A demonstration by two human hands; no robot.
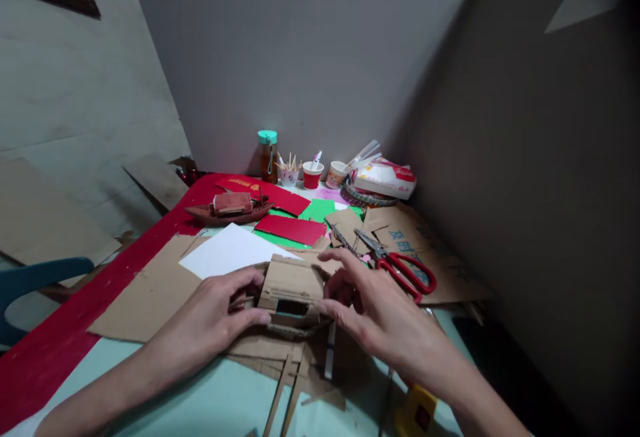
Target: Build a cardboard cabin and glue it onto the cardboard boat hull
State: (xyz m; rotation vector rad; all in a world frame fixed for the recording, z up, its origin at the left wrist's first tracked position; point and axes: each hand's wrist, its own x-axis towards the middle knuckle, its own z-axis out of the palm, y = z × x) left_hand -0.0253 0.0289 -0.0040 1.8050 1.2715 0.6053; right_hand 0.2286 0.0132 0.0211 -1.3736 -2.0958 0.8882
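We have both hands on a small cardboard house model [291, 288] that sits on the tabletop [215, 397] just in front of us, resting on flat cardboard sheets [150, 297]. Our left hand [213, 317] closes its grip on the model's left wall, thumb at the front lower edge and fingers curled along the side. Our right hand [373, 307] meets the right wall with fingers loosely spread, fingertips touching rather than clamping, so its grip is open. The model lies directly between the two hands, its long axis running left to right across our view, with a dark window opening facing us. Both hands are about equally near. Red-handled scissors [400, 267] lie just beyond the right hand, and a white paper sheet [233, 250] lies beyond the left.
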